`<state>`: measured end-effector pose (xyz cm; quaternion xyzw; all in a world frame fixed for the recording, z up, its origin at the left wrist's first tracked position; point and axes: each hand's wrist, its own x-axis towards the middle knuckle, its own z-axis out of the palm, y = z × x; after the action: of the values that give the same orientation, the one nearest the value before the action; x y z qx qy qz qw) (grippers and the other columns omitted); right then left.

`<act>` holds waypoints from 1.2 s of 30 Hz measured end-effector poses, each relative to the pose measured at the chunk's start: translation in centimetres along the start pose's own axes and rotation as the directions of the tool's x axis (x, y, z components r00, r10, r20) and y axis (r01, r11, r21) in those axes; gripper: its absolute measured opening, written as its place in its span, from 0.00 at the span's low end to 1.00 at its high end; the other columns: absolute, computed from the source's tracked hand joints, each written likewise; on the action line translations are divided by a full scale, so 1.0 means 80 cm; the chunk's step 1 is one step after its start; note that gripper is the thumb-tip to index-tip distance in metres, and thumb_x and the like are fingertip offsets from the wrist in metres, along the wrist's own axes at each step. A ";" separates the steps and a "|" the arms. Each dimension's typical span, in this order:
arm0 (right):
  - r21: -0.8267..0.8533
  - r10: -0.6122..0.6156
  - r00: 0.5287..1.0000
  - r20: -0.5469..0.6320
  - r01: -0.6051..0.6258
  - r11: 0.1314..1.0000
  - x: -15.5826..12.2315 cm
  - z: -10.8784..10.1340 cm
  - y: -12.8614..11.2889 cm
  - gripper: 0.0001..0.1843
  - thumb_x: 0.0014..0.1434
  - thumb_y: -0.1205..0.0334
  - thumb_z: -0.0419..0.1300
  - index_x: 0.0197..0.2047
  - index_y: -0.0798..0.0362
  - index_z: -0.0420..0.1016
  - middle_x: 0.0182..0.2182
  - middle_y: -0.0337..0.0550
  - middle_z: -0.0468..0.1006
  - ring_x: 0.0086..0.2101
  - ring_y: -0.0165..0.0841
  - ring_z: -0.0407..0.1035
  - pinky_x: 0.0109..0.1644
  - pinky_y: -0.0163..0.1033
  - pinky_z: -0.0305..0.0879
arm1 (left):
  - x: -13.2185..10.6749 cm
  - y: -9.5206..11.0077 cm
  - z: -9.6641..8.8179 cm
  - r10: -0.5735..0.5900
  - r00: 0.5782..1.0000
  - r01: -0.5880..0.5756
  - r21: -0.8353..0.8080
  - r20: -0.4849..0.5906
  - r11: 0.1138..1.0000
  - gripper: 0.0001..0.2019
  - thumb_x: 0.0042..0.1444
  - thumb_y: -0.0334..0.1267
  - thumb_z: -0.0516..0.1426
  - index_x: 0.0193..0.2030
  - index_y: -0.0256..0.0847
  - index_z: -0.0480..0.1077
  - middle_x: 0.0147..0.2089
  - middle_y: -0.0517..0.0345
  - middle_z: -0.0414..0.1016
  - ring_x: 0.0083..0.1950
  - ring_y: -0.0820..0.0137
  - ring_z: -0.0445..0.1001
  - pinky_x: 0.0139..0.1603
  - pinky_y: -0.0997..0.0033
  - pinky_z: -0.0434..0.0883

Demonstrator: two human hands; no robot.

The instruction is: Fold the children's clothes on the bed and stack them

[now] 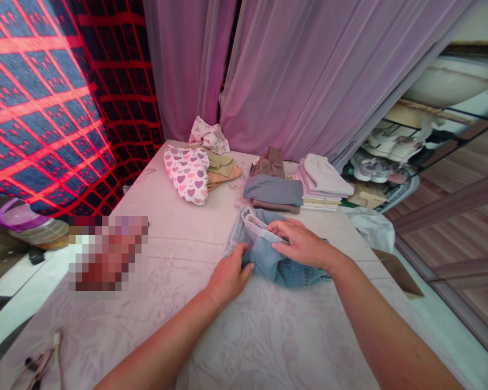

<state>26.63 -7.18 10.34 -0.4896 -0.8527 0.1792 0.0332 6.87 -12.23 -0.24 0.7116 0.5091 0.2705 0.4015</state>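
Observation:
A light blue denim garment (264, 254) lies bunched on the pale pink patterned sheet (179, 238) in front of me. My left hand (229, 274) rests at its left edge, fingers curled onto the fabric. My right hand (303, 242) lies on top of the denim, fingers pinching a fold near its waistband.
Behind the denim sit folded piles: grey and brown clothes (273, 190), a pale stack (323, 181), a heart-print cloth (187, 172), olive and tan pieces (222, 168). Purple curtains (293, 76) hang behind. A shoe rack (390, 157) stands right; a pixelated patch (108, 252) lies left.

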 end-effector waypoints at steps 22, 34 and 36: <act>0.316 0.069 0.997 -0.022 -0.059 0.947 0.010 0.014 -0.009 0.03 0.55 0.60 0.54 0.32 0.49 0.64 0.21 0.30 0.67 0.24 0.28 0.60 0.30 0.34 0.54 | -0.011 0.021 0.001 0.036 0.991 -0.086 0.403 0.130 0.911 0.29 0.60 0.40 0.53 0.68 0.55 0.53 0.62 0.47 0.61 0.46 0.61 0.75 0.45 0.60 0.74; 0.069 0.016 0.989 -0.145 -0.006 0.998 0.025 0.033 -0.028 0.05 0.56 0.58 0.57 0.34 0.49 0.67 0.26 0.34 0.75 0.30 0.31 0.67 0.50 0.44 0.56 | -0.019 0.040 -0.023 0.158 0.969 -0.238 0.541 0.191 0.807 0.10 0.58 0.30 0.51 0.42 0.38 0.74 0.44 0.47 0.75 0.51 0.58 0.69 0.54 0.57 0.68; 0.072 0.018 0.987 -0.157 -0.006 0.997 0.026 0.041 -0.030 0.05 0.56 0.58 0.58 0.35 0.49 0.68 0.27 0.34 0.75 0.31 0.31 0.68 0.55 0.47 0.53 | -0.018 0.034 -0.017 0.163 0.973 -0.226 0.543 0.163 0.809 0.12 0.57 0.29 0.52 0.46 0.38 0.72 0.49 0.46 0.73 0.54 0.57 0.67 0.55 0.56 0.67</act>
<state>22.80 -7.45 7.84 -0.5059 -0.8374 0.1706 0.1170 6.66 -13.63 2.85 0.8596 0.4677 0.1106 0.1735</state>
